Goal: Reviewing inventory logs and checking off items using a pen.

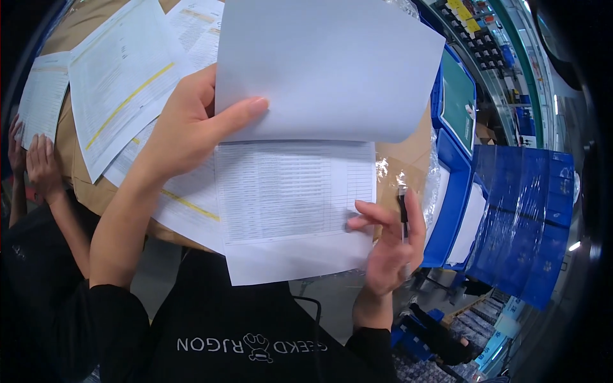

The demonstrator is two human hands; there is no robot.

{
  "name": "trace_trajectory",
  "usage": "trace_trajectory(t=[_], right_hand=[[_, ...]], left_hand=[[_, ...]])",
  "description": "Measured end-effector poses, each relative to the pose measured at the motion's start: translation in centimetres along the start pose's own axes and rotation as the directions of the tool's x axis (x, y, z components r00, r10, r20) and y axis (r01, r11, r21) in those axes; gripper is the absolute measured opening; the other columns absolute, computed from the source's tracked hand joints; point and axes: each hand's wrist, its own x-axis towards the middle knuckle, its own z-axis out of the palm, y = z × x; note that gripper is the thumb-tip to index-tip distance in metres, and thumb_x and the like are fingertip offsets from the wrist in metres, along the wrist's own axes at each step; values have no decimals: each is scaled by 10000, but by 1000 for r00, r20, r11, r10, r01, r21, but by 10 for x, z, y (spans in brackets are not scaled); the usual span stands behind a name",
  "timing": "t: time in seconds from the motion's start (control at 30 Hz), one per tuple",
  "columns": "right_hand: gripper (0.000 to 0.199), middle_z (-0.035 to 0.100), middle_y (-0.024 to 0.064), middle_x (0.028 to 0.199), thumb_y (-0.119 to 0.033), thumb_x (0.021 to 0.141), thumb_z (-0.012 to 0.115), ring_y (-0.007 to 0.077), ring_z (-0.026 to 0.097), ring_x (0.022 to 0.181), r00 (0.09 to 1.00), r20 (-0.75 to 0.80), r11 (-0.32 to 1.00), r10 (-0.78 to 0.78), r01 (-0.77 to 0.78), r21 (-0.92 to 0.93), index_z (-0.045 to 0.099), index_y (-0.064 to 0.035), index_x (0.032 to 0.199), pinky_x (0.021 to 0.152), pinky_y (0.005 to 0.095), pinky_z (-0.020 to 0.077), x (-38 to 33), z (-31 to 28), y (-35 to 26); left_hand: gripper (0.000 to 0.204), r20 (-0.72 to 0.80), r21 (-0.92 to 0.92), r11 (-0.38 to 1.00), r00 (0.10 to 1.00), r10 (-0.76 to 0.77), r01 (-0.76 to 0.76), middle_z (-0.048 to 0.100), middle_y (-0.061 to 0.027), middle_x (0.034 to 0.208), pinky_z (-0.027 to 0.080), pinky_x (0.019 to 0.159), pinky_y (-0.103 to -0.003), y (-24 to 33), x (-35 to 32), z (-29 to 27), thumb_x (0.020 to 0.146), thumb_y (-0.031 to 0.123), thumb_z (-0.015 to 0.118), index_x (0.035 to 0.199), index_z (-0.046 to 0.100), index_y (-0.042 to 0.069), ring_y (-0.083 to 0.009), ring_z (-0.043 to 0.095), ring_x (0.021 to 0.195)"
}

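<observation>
My left hand (184,124) is closed on a lifted sheet of paper (329,67), its thumb pressed on the blank side and its fingers hidden behind. The sheet is turned up and away from me. Below it lies a printed form (287,198) with a dense table of rows and a column of boxes at its right. A pen (403,214) with a black grip stands nearly upright in my right hand (394,246), tip end upward. That hand is at the form's lower right edge, its index finger and thumb partly spread.
Several printed sheets with yellow bands (124,83) overlap at the left on brown wrapping (83,172). A co-worker's hands (41,163) hold another sheet (45,92) at the far left. Blue bins (450,195) with papers stand at the right, before a blue plastic stack (523,217).
</observation>
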Motion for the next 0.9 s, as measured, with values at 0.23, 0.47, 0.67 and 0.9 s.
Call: trace_trajectory(t=[0.23, 0.47, 0.67, 0.9], right_hand=[[72, 687, 209, 856, 57, 961, 564, 179, 678, 687, 978, 79, 977, 192, -198, 74, 530, 46, 1024, 676, 295, 578, 17, 10, 15], [179, 632, 123, 675, 42, 950, 612, 153, 615, 571, 972, 140, 971, -190, 208, -120, 462, -25, 875, 748, 369, 589, 20, 14, 21], [228, 592, 54, 557, 39, 945, 627, 143, 621, 551, 965, 165, 964, -205, 228, -134, 468, -53, 811, 802, 435, 588, 24, 15, 19], [238, 605, 58, 568, 37, 941, 640, 150, 644, 573, 962, 180, 961, -204, 232, -153, 474, -54, 796, 790, 426, 588, 26, 16, 18]], left_hand=[[343, -41, -52, 998, 999, 22, -24, 684, -25, 942, 457, 715, -218, 2, 0, 4, 960, 221, 727, 1169, 655, -41, -55, 575, 806], [328, -53, -18, 1000, 999, 8, -9, 688, -21, 946, 455, 711, -215, 4, -2, 3, 958, 217, 732, 1138, 653, -46, -53, 577, 809], [326, -53, -30, 1000, 999, 0, -2, 693, -28, 948, 464, 712, -212, 5, -3, 4, 965, 214, 728, 1139, 643, -48, -58, 598, 814], [335, -49, -42, 999, 999, 20, -22, 707, -57, 957, 484, 729, -219, 6, -2, 4, 971, 217, 717, 1156, 637, -51, -78, 630, 826]])
